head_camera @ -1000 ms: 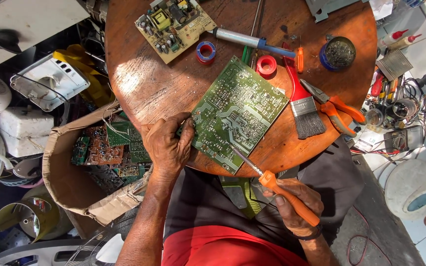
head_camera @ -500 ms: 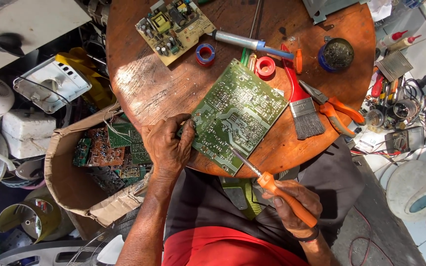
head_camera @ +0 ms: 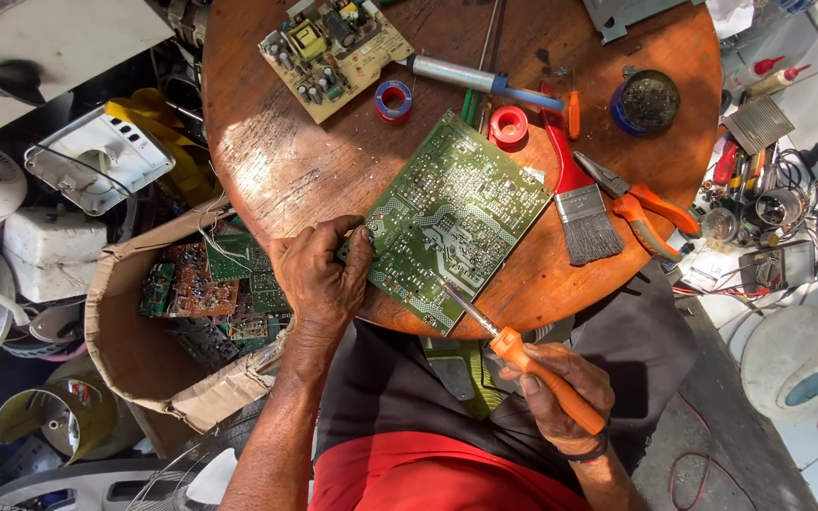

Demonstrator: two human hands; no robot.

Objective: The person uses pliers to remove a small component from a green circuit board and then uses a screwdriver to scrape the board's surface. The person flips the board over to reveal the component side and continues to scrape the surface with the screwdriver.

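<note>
Little has shifted since a second ago: both hands hold their places, the iron's tip resting at the same near edge of the board. At lower right of the frame, the right hand is closed around the orange handle of a soldering iron, its metal tip touching the lower edge of the green circuit board. At centre left, the left hand grips the board's left corner, fingers curled over the edge, pinning it to the round wooden counter.

The board looks thin, stiff and light, solder side up; it would likely slide on the wood unless held, and is best taken by its bare edges, away from the joints. The iron wants holding by the handle only, clear of the metal shaft.

Beyond the board lie a red tape roll, a blue tape roll, a red-handled brush, orange-handled pliers, a round tin and a second board at top centre. At left, off the counter, a cardboard box holds more boards.
</note>
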